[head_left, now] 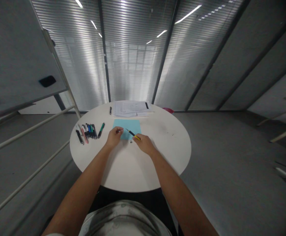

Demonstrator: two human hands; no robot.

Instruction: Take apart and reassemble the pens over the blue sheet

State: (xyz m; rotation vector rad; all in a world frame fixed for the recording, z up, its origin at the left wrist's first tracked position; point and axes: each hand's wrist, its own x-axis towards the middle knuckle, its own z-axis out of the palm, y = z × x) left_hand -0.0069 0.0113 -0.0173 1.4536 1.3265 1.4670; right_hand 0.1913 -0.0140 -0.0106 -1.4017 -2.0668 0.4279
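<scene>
A yellow and black pen-like tool [134,135] is held in my right hand [143,143], its thin dark tip pointing up and left over a light blue sheet [132,125]. My left hand [114,137] is closed in a pinch at the sheet's left side, with something small and dark at its fingertips that I cannot make out. Just below the sheet, between the hands, a tiny dark object [131,142] lies on the round white table [130,173].
Several pens [90,130] lie in a row at the table's left, with a green and black pen [101,130] beside them. Printed papers [130,108] and a dark pen [110,110] are at the back. A metal-framed board [20,55] stands at the left.
</scene>
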